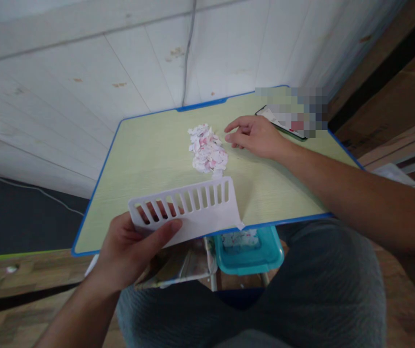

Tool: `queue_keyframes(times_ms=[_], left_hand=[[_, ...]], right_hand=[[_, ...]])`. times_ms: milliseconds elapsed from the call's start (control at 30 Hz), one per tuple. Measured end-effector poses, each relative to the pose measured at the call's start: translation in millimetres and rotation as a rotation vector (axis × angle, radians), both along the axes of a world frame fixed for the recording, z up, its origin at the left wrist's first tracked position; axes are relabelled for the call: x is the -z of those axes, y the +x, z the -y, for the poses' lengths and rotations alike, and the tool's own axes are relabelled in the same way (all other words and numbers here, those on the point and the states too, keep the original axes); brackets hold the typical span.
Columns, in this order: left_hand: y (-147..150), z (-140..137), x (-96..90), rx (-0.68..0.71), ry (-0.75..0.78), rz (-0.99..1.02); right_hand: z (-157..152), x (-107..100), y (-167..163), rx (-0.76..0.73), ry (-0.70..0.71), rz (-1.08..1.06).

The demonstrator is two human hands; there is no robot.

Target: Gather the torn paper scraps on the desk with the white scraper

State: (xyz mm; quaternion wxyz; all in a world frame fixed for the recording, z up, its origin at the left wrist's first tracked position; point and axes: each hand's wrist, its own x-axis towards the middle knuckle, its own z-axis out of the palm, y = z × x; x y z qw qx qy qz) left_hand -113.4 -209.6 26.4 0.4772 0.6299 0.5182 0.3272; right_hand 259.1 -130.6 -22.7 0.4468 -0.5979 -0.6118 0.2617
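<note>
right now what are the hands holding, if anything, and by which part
The left hand holds the white slotted piece by its left end, thumb on the near face, fingers behind the slots. The right hand holds nothing visible.

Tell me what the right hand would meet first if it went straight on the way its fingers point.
Most likely the pile of paper scraps, just ahead of the right hand; its height is unclear, so it might pass over them.

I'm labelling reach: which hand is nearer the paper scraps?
Right: the right hand is just beside the paper scraps, the left hand farther off, to their near left.
</note>
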Motion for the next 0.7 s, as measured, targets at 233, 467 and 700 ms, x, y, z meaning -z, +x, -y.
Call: queue_keyframes(times_ms=[233, 467, 700], left_hand=[[10, 15, -6.3, -0.043, -0.054, 0.034], [2, 1, 3.9, -0.071, 0.027, 0.001], [19, -20, 2.3, -0.248, 0.268, -0.053]], right_hand=[[1, -4, -1, 0.003, -0.019, -0.002], [2, -6, -4, 0.008, -0.032, -0.011], [4, -7, -4, 0.007, -0.035, -0.001]])
